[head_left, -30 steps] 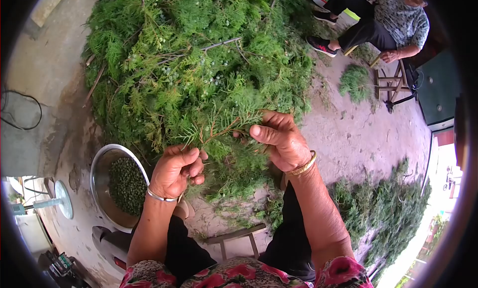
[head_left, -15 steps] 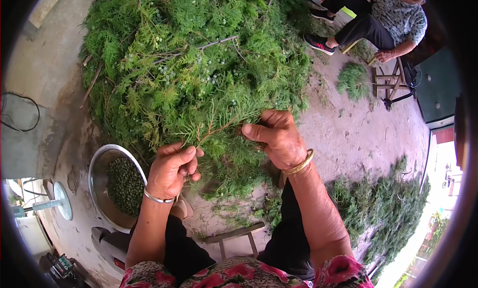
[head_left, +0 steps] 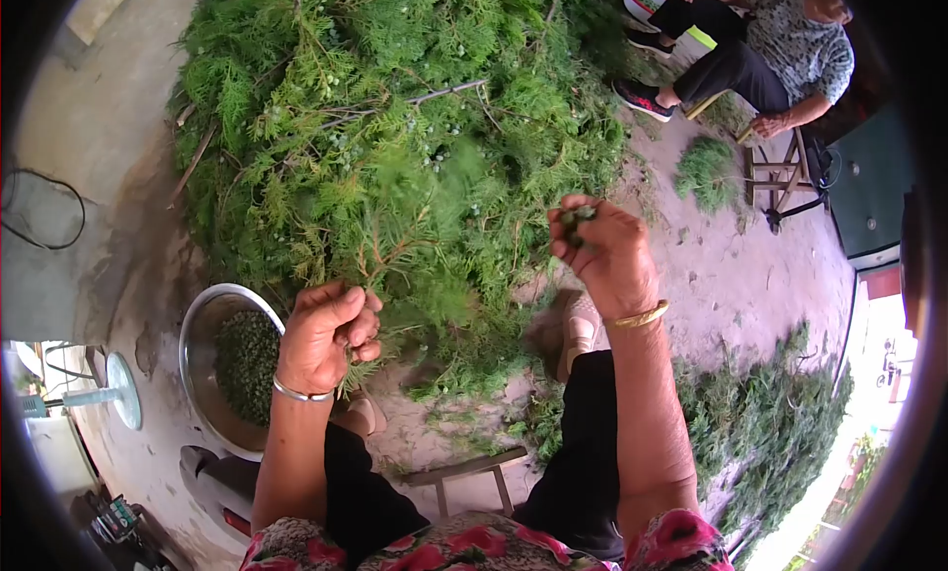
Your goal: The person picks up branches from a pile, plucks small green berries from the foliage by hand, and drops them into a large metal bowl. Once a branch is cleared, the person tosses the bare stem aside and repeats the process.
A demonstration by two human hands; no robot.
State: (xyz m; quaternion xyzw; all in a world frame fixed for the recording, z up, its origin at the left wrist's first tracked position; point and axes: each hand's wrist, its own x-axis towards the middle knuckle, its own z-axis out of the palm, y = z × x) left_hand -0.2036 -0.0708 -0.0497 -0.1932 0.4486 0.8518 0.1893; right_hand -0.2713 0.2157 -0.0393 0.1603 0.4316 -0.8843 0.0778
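Note:
My left hand (head_left: 324, 339) is closed around the stem of a leafy evergreen sprig (head_left: 387, 258), whose blurred tips point up and away. To the right, and apart from the sprig, my right hand (head_left: 614, 253) is raised with curled fingers around several small green cones (head_left: 576, 217). Behind both hands spreads a big heap of evergreen branches (head_left: 326, 161), with pale green cones among the foliage. A metal basin (head_left: 190, 349) stands left of my left hand, partly filled with green cones (head_left: 247, 364).
At the upper right a person (head_left: 790, 48) sits near a red-rimmed bowl (head_left: 640, 0) and a wooden stool (head_left: 780, 176). Stripped-looking greenery (head_left: 780, 413) lies along the right side. A pale blue fan (head_left: 123, 391) is at the left. Part of a wooden frame (head_left: 469, 469) shows between my legs.
My right hand has come off the sprig and moved right and slightly up, now showing green cones in its fingers. My left hand still grips the sprig, which has swung more upright.

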